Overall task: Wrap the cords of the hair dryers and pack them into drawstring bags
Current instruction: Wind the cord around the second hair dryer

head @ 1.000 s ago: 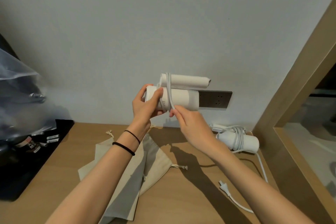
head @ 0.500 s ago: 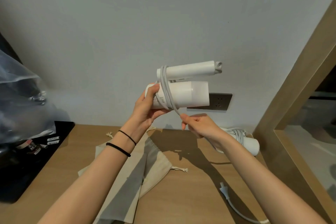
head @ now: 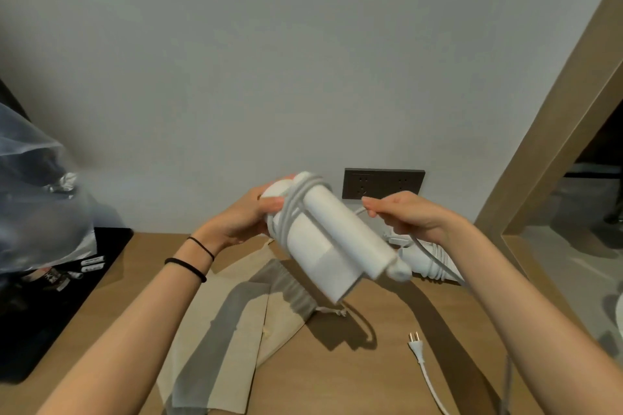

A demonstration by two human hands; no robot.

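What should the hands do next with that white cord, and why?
Probably loop the cord round the hair dryer once more. The left hand grips the dryer, the right hand pinches the cord, and a long slack length with the plug lies on the table.

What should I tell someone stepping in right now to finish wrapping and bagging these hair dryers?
Left hand: grips the folded hair dryer in the air.
Right hand: pinches its cord, pulled taut to the right.
Done: several turns around the dryer; second dryer lies wrapped at the back of the desk.
Left: wind the slack, plug lies on the desk; put both into the drawstring bags, which lie flat.
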